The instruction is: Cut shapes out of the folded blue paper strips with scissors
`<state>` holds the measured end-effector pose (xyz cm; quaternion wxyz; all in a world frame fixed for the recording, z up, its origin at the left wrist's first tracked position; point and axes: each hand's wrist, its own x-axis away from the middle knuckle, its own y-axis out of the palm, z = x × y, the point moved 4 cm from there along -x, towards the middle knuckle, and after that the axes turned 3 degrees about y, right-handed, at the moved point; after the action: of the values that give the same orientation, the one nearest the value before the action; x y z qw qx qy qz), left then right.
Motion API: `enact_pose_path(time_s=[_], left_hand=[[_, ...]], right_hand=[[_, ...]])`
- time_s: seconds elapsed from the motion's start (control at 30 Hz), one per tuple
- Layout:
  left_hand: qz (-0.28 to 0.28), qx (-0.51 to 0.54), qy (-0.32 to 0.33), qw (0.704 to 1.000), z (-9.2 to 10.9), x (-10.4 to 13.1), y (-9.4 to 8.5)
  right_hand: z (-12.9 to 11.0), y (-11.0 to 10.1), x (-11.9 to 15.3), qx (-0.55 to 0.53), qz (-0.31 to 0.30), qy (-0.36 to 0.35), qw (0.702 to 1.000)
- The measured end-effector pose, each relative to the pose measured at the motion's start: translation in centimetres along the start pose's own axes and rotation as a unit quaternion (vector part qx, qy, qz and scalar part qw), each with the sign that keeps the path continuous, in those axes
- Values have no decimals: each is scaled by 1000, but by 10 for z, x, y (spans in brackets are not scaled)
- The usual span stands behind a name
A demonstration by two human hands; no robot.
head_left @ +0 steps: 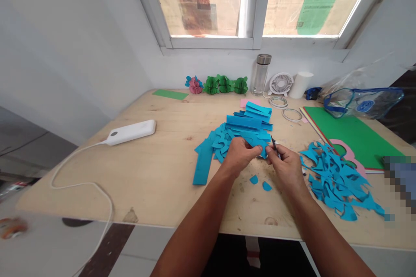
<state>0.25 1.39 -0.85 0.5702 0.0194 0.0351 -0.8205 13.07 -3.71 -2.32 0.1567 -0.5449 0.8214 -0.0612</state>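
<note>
My left hand (242, 153) is closed, pinching a blue paper piece (259, 143) between thumb and fingers. Against the right edge of that paper rest the fingertips of my right hand (286, 162), which is closed around small scissors (274, 145); their dark blades point up and away, and their handles are mostly hidden. Just beyond the hands lies a stack of folded blue paper strips (248, 122). To the left of my left hand are curved blue cut-outs (221, 140) and a long blue strip (203, 166). Two blue half-round bits, one a small offcut (267, 186), lie below the hands.
Blue paper scraps (338, 177) are heaped at right, beside green card sheets (360, 134). A white power bank (131, 132) with a cable lies left. Along the wall stand green paper figures (224, 84), a glass bottle (261, 75) and a small fan (281, 83); tape rolls (291, 115) lie nearer.
</note>
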Motion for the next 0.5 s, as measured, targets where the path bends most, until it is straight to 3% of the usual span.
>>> enact_pose_path(time_s=[0.5], left_hand=[[56,17,-47,997,-9,-1,4]], right_hand=[[0,1,1,13,14,-8,1000]])
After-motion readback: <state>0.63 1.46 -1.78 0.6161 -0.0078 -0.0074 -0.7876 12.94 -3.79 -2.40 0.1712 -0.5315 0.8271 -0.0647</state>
